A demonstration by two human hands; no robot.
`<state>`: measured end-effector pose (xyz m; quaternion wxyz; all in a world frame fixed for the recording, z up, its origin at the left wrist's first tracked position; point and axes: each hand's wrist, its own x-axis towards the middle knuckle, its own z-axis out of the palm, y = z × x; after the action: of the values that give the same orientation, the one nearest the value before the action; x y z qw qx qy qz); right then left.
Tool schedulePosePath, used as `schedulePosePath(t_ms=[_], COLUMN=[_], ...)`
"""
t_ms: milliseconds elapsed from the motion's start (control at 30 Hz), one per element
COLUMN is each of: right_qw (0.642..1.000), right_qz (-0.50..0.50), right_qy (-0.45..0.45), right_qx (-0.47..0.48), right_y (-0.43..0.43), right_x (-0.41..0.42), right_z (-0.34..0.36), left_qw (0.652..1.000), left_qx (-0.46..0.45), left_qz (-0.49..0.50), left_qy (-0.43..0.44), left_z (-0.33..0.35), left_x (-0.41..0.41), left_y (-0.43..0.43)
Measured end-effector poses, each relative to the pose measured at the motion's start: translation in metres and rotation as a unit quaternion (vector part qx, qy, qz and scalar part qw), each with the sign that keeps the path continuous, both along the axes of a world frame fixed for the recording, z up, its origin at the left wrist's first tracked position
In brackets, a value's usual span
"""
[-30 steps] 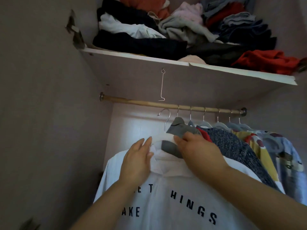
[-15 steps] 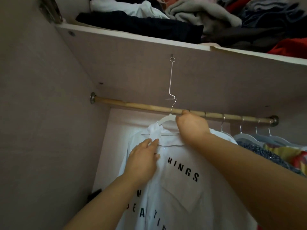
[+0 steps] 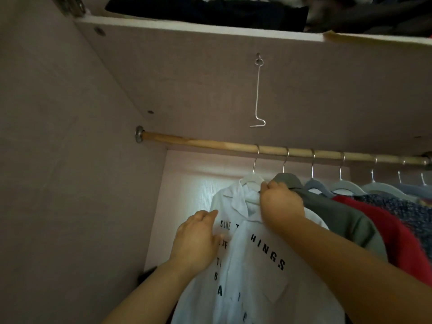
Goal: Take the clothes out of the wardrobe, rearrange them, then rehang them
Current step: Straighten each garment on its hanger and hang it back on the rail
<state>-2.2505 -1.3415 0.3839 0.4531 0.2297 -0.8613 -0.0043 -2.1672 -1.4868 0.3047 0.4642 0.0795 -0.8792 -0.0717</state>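
Note:
A white shirt with black lettering hangs on a white hanger, whose metal hook sits over the wooden rod. My right hand grips the hanger's right shoulder at the shirt collar. My left hand lies flat against the shirt's left front, fingers apart. Just right hangs a grey garment, then a red one and a dark speckled one, each on its own hanger.
The upper shelf carries folded dark clothes. A bent wire hook dangles under the shelf above the rod. The wardrobe's left wall stands close; the rod's left stretch holds no hangers.
The white shirt's hanger hook now rests over the rod, where earlier I held it below. My right hand has slipped down to the hanger's shoulder; my left hand slid down the shirt front.

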Motion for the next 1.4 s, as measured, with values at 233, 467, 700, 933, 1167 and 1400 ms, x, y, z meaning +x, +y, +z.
schedulePosePath(t_ms=[233,467,700,933,1167,1400], right_qw=[0.996,0.978,0.939,0.879,0.787,0.678], right_qz=[0.066,0.114,0.177,0.287,0.405,0.539], right_qy=[-0.017,-0.159,-0.268,-0.341,-0.403,-0.377], right_qx=[0.059,0.073,0.127,0.166,0.233,0.329], right_y=[0.014,0.037,0.068,0.129,0.172,0.183], right_x=[0.029,0.079,0.155,0.269,0.433,0.605], right_z=[-0.073,-0.167,-0.252,-0.348,-0.422,-0.455], left_qw=[0.998,0.988,0.949,0.897,0.835,0.757], left_qx=[0.046,0.048,0.056,0.118,0.212,0.297], left_qz=[-0.014,0.007,0.076,0.177,0.259,0.389], left_qy=[-0.037,-0.149,-0.299,-0.387,-0.437,-0.433], left_z=[-0.032,-0.094,-0.170,-0.267,-0.344,-0.381], left_x=[0.019,0.061,0.160,0.322,0.523,0.717], left_y=[0.011,0.027,0.063,0.142,0.238,0.294])
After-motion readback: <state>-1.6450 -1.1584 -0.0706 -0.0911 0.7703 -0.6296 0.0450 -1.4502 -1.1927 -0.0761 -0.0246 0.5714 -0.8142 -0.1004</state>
